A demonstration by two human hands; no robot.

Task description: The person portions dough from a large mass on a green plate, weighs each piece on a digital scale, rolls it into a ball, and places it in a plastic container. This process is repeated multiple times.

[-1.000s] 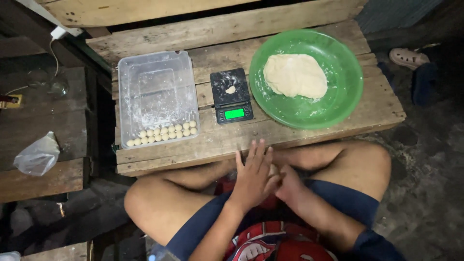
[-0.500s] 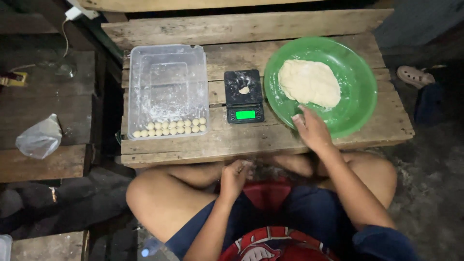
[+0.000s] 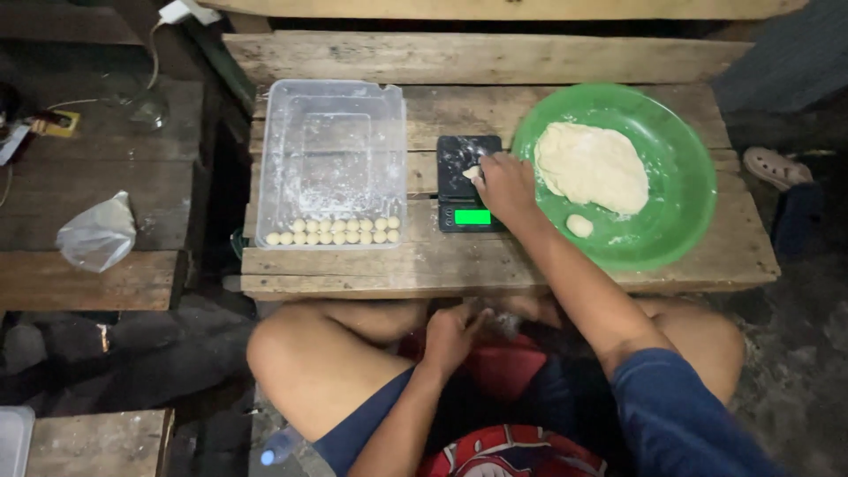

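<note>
Two hands observed: right hand (image 3: pixel 505 184) at centre frame rests on the scale (image 3: pixel 469 183), fingers pinching a dough bit (image 3: pixel 473 172), partly hidden. Left hand (image 3: pixel 452 334) in lap, grip indiscernible.

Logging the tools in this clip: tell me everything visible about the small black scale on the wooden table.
The small black digital scale lies flat on the wooden table, between the clear plastic container and the green plate. Its dark platform is dusted with flour; a lit green display sits at its near edge. The right hand rests over its right side, fingers at a small piece of dough on the platform. The scale's right part is hidden by that hand.
</note>
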